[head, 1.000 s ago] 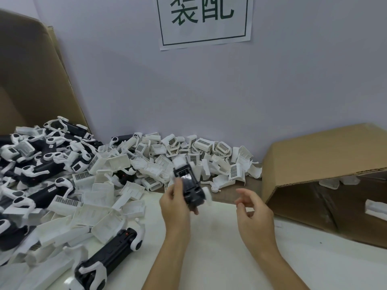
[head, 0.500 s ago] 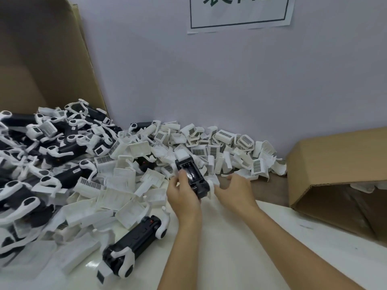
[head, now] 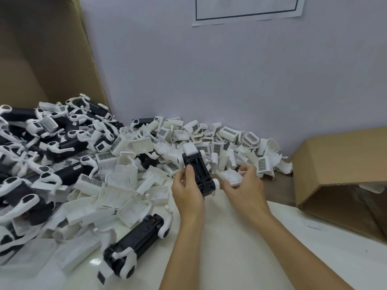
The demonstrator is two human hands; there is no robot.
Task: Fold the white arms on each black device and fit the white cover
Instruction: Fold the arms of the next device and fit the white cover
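My left hand (head: 187, 189) grips a black device (head: 199, 172) held above the table's centre, its open underside facing up and white arms at its ends. My right hand (head: 245, 186) pinches a white cover (head: 230, 176) just to the right of that device, a small gap apart from it. Another black device (head: 134, 245) with white arms lies on the table in front of my left forearm.
A heap of white covers (head: 209, 141) runs along the wall behind my hands. Several black devices with white arms (head: 52, 151) pile up at the left before a cardboard panel (head: 41, 49). An open cardboard box (head: 343, 176) lies on its side at right.
My right hand reached into the cover heap and came back pinching a white cover beside the device. My left hand kept hold of the device. The camera tilted down and left.
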